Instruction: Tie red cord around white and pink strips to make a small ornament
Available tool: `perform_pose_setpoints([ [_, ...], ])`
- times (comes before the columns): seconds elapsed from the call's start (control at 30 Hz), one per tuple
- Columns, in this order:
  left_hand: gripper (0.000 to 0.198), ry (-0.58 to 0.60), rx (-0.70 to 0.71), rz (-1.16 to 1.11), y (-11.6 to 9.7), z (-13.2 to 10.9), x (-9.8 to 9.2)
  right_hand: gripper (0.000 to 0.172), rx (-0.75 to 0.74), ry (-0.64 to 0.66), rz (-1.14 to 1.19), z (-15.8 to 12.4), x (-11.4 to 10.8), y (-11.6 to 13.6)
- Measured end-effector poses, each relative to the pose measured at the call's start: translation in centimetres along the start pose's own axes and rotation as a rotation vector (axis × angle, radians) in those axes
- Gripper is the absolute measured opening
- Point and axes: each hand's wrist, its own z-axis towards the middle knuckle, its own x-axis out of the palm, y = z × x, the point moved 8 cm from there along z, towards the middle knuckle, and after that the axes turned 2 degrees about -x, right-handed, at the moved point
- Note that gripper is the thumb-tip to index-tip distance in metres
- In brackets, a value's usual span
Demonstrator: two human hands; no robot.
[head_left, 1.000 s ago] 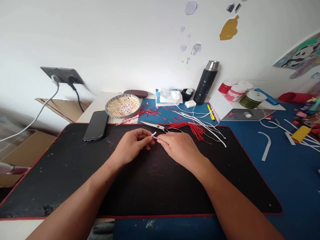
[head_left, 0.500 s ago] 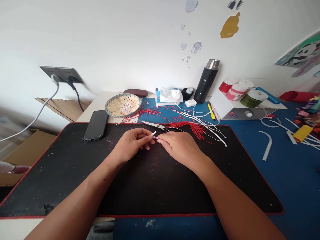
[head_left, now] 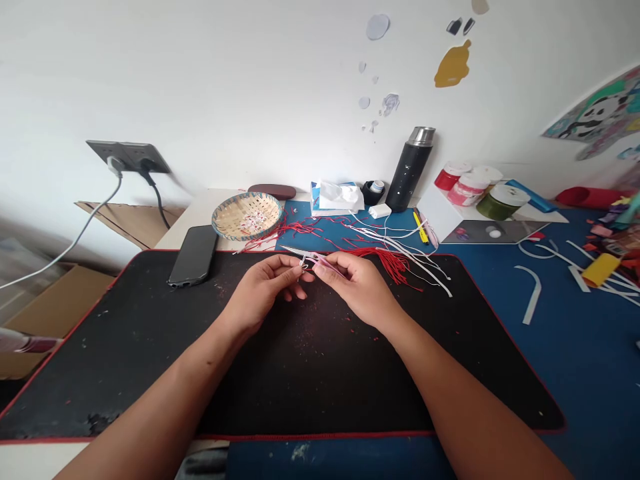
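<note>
Over the middle of the black mat (head_left: 310,373), my left hand (head_left: 267,283) pinches a small piece of white cord (head_left: 303,265) between thumb and fingers. The cord makes a little loop at the fingertips. My right hand (head_left: 363,283) is closed around slim pink tweezers (head_left: 327,265), whose tip points at the loop; whether it touches the cord I cannot tell. Just behind the fingertips lies a pair of scissors (head_left: 300,251), its handles partly hidden by my right hand. A bundle of red cords (head_left: 395,267) rests beyond that hand.
At the back stand a woven basket (head_left: 230,217) with small scraps, a tissue pack (head_left: 337,198) and a black flask (head_left: 411,170). A phone (head_left: 193,255) lies at left. White cords (head_left: 425,260) and a box bearing several jars (head_left: 467,227) are at right.
The pink tweezers have turned and show more fully in my right hand. The white piece at my left fingertips now shows as a loop. The view has tilted slightly upward.
</note>
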Motion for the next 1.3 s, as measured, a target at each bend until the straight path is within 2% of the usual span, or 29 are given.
perform_pose_setpoints([
  [0.2,0.038,0.022,-0.02,-0.049,0.3,-0.2,0.9,0.03,0.089,-0.059,0.088,0.2,-0.4,-1.1],
  [0.43,0.037,0.056,-0.001,0.006,0.0,-0.6,1.5,0.03,0.086,-0.03,0.012,0.2,0.0,-1.8],
  [0.6,0.035,0.073,-0.015,0.022,-0.1,-0.6,1.8,0.031,0.099,-0.001,0.048,0.2,0.3,-1.9],
  [0.93,0.034,0.014,0.003,-0.068,0.4,-0.7,1.8,0.029,0.135,0.032,0.173,0.1,1.1,-2.3],
  [1.3,0.035,0.005,-0.041,-0.202,1.1,-0.8,2.2,0.028,0.171,0.032,0.254,0.0,1.3,-2.3],
])
